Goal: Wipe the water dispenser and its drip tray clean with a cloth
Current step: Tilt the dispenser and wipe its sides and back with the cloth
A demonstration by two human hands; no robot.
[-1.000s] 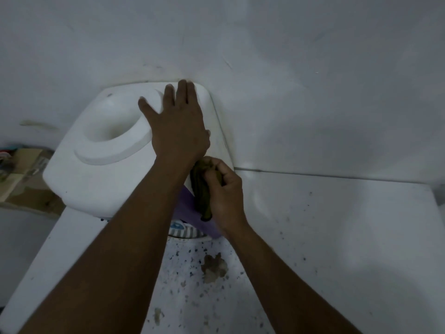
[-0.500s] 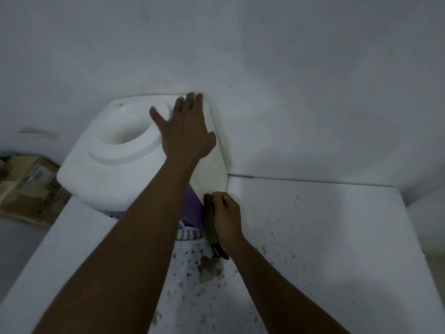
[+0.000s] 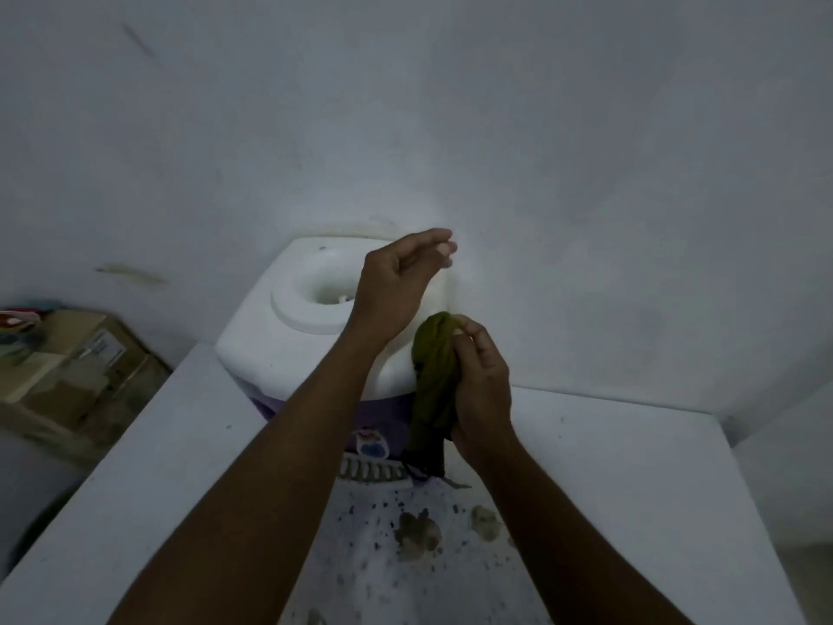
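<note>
Dispenser: a white plastic tabletop water dispenser with a purple front panel (image 3: 315, 354) stands at centre frame against a pale plastered wall (image 3: 586, 173).
Bottle well: the round recessed opening (image 3: 322, 293) on its top holds no bottle; a small white part shows at the bottom.
Label: a small blue-and-white sticker (image 3: 372, 444) sits on the purple front; its writing is too blurred to read.
Drip tray: a slotted white grille (image 3: 365, 471) shows at the foot of the dispenser, partly hidden by the left forearm.
Cloth: a bunched olive-green cloth (image 3: 435, 372) hangs against the dispenser's right front corner, loose threads trailing to the counter.
Right hand: the right hand (image 3: 482, 390) is clamped on the cloth, fingers and thumb wrapped round its upper part.
Left hand: the left hand (image 3: 396, 286) hovers over the dispenser's top right, fingers loosely curled and holding nothing.
Counter: a white counter flecked with dark spots and brown stains (image 3: 608, 489) fills the lower frame.
Box: a brown cardboard carton (image 3: 76, 367) lies at the left edge; its white label cannot be read, and its contents are not visible.
</note>
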